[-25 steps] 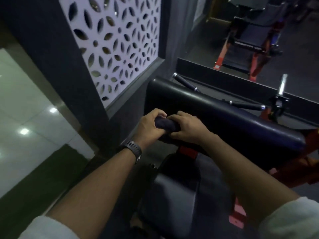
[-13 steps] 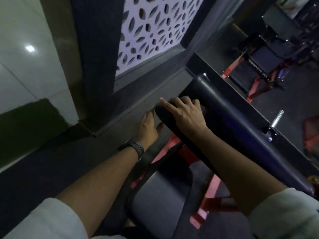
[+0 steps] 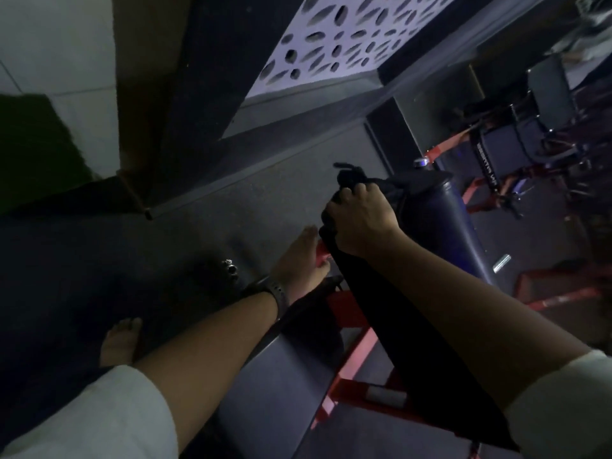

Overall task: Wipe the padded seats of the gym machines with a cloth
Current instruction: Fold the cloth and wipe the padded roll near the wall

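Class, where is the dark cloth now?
Head view, centre-right: the right hand grips the dark cloth at the end of the long black pad.

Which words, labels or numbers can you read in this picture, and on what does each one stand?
White lettering on the dark pad of the far machine: too blurred to read.
Wristwatch: no text can be read.
Nothing else in view carries text.

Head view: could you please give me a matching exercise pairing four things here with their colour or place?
Things:
1 cloth
2 machine frame
3 wall panel
4 watch

Colour or place:
A red
B on the left wrist
C white, with oval holes
D gripped by the right hand

Pairs: 1-D; 2-A; 3-C; 4-B
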Available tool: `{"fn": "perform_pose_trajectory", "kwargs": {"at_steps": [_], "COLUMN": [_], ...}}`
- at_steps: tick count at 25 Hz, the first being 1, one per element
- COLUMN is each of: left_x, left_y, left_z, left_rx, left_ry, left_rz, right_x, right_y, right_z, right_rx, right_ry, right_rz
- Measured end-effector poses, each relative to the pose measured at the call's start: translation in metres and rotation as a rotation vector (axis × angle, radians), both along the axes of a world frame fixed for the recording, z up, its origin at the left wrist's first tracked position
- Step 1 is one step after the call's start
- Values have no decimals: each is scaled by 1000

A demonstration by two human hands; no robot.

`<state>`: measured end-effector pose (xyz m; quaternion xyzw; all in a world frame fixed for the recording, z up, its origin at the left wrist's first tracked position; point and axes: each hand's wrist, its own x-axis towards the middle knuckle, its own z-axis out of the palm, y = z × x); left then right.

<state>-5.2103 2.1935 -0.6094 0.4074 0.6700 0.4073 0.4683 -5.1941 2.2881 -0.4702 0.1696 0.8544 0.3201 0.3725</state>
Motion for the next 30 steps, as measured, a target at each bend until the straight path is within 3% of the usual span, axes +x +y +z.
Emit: {"fn": "perform_pose_trajectory", "kwargs": {"at_steps": [5, 11, 15, 18, 22, 27, 30], "left_x": [-2, 0, 16, 27, 40, 28, 32], "left_y": [12, 22, 25, 26, 29, 26, 30], "left_z": [-16, -21, -27, -25, -29, -29, -33], "left_rx": [-7, 40, 163, 116, 16, 46, 32], "left_ry": [1, -154, -95, -137, -131, -87, -58], "left_rz": [-32, 53, 35, 13, -40, -59, -67], "right_x": [-17, -24, -7, -3, -17, -5, -13], "right_y": [16, 20, 19, 14, 1, 21, 2], "right_z": [-11, -48, -32, -24, -62, -24, -43], "right_rx": [-57, -104, 5, 106, 15, 195, 126], "right_ry": [-84, -194, -106, -48, -165, 36, -58], "right_rz": [-238, -176, -106, -142, -168, -152, -164]}}
